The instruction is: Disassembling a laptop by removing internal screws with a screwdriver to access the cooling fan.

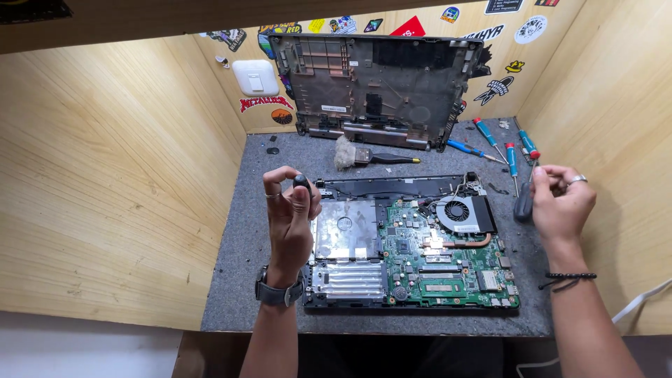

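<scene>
An opened laptop (pixel 413 245) lies on the grey mat, its green circuit board, fan (pixel 458 211) and silver drive bay (pixel 348 231) exposed. My left hand (pixel 290 220) is raised over the laptop's left edge, fingers closed on a small black screwdriver handle (pixel 302 183). My right hand (pixel 560 203) hovers at the laptop's right side and grips a dark-handled screwdriver (pixel 523 204), close to the blue ones lying there. A watch is on my left wrist, a black bracelet on my right.
The laptop's removed bottom cover (pixel 371 91) leans against the sticker-covered back wall. A dusting brush (pixel 364 155) lies in front of it. Several blue-and-red screwdrivers (pixel 507 150) lie at the back right. Wooden walls close in both sides of the mat (pixel 241 280).
</scene>
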